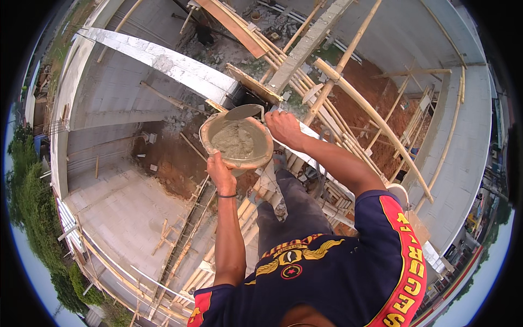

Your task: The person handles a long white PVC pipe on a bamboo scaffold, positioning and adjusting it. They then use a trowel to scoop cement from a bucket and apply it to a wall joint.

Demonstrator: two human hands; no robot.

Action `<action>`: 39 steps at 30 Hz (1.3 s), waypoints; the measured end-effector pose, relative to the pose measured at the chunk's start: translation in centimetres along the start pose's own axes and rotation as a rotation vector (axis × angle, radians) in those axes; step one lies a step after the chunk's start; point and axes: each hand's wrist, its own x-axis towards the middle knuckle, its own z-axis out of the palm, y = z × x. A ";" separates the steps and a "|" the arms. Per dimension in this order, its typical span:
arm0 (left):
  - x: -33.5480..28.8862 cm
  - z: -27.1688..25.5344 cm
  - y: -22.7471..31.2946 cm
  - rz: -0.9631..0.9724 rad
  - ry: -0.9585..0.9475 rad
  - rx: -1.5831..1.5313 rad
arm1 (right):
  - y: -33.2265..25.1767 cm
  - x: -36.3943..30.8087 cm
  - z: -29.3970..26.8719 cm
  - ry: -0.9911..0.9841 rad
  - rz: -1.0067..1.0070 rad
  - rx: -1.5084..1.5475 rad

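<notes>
A round orange-brown bowl (206, 134) holds wet grey mortar (234, 139), heaped in its middle. My left hand (220, 173) grips the bowl's near rim, the thumb on the rim and the other fingers mostly hidden beneath. Closed around the handle of a trowel (243, 112), my right hand (284, 129) is just right of the bowl. The trowel's grey, mortar-coated blade lies over the bowl's far edge; whether it touches the rim I cannot tell. Most of the handle is hidden in my fist.
Bamboo poles (376, 117) form scaffolding around me, with my feet on a bundle of them. A pale concrete beam (163, 61) runs to the upper left, a wooden board (253, 84) at its near end. Far below lie brown soil and rubble (169, 158) between grey block walls (117, 201).
</notes>
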 end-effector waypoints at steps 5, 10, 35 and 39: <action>1.1 0.1 -1.1 0.046 -0.043 0.057 | -0.3 2.5 1.3 -0.535 -0.186 0.097; 0.9 -0.8 -2.3 0.034 -0.065 0.105 | -0.8 1.7 3.9 -0.667 -0.007 0.542; -0.2 -2.9 -3.7 -0.051 0.044 -0.157 | 6.7 6.5 -2.6 -0.838 0.415 1.161; -0.6 -1.7 -2.9 -0.010 0.045 -0.167 | 7.5 5.4 -3.3 -0.816 0.341 1.130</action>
